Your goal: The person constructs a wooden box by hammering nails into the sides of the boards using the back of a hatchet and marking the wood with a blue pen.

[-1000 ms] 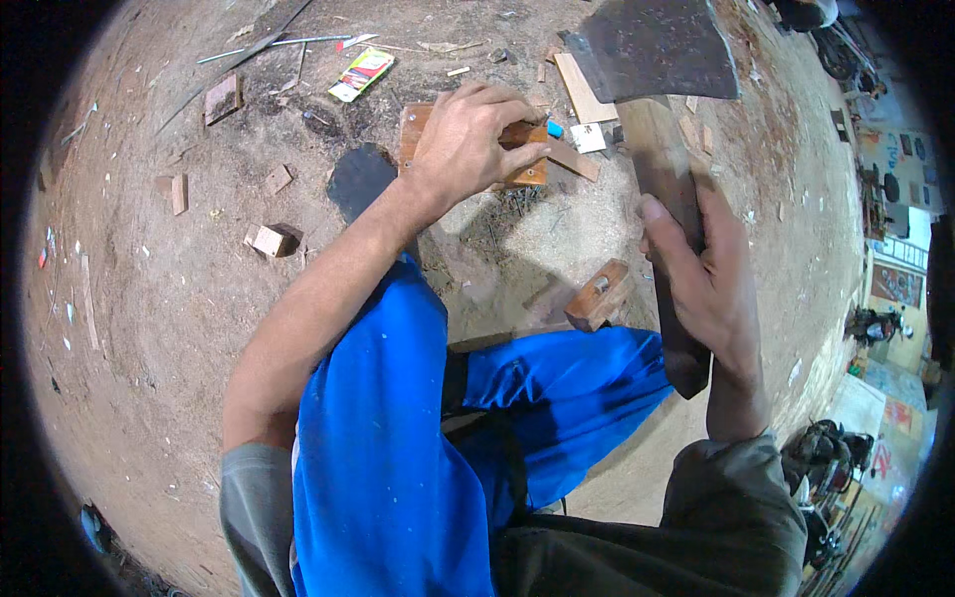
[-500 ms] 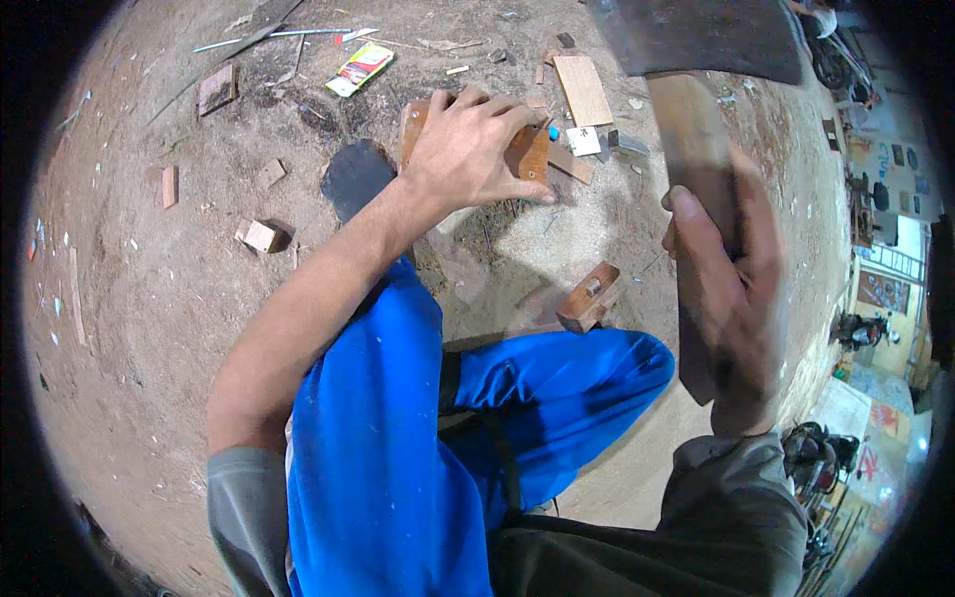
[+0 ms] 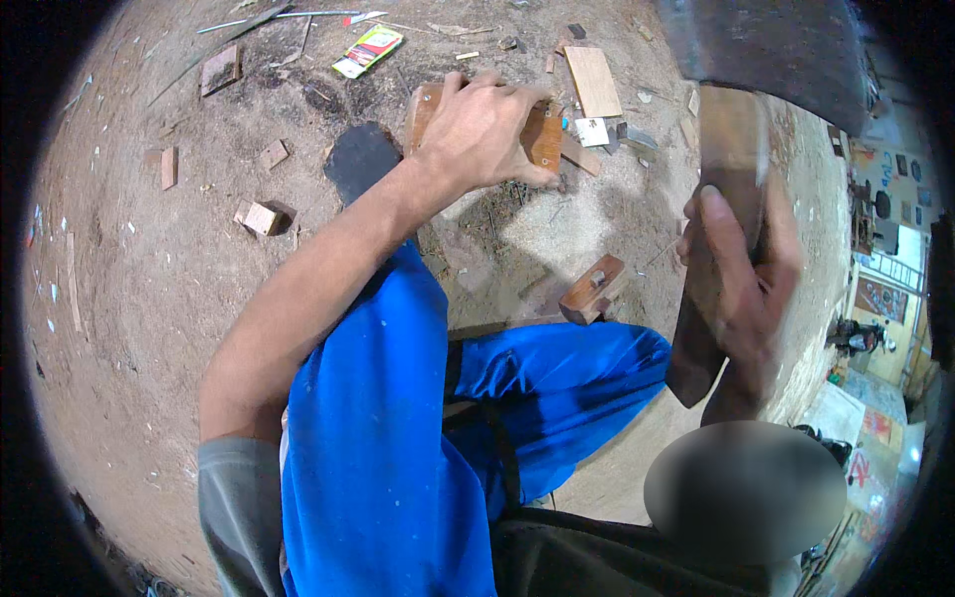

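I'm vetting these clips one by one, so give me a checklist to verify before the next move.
1. Right hand closed around the axe handle: ok.
2. Left hand gripping the wooden board: ok.
3. Axe blade apart from the left hand: ok.
4. Axe blade wholly in view: not ok, cut off by the picture's top edge.
5. What supports the wooden board underneath: cannot tell, hidden.

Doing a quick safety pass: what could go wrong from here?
The left hand holds the wooden piece, so a stray swing of the broad-bladed tool might hit its fingers. The right hand alone grips that tool; it could slip or twist. Neither hand is gloved.
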### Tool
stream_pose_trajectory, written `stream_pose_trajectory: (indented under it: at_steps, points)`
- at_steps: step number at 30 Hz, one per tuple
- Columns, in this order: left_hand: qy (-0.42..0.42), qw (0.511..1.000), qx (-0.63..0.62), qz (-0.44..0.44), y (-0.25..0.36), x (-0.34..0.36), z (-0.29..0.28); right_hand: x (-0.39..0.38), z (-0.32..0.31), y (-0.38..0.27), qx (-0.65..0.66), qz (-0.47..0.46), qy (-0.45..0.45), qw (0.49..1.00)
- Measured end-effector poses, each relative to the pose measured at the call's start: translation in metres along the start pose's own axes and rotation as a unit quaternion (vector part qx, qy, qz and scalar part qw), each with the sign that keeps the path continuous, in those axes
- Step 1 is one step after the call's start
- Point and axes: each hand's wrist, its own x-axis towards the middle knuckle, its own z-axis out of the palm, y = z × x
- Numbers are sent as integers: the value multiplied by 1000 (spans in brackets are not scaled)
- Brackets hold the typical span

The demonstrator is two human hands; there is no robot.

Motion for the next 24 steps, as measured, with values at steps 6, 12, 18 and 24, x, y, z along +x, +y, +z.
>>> stream_pose_trajectory:
  at_steps: [6,12,18,24]
  points:
    - [8,1000,-13,15,-2,1,2,10,6,17,-121,8,-101,987]
    - [30,998,33,47,-4,-1,5,15,-5,37,-239,-64,-153,957]
    - [17,999,31,31,-4,-2,6,8,1,-22,-122,-42,-35,991]
    - [-104,986,132,0,16,7,-11,13,15,35,-220,15,-188,957]
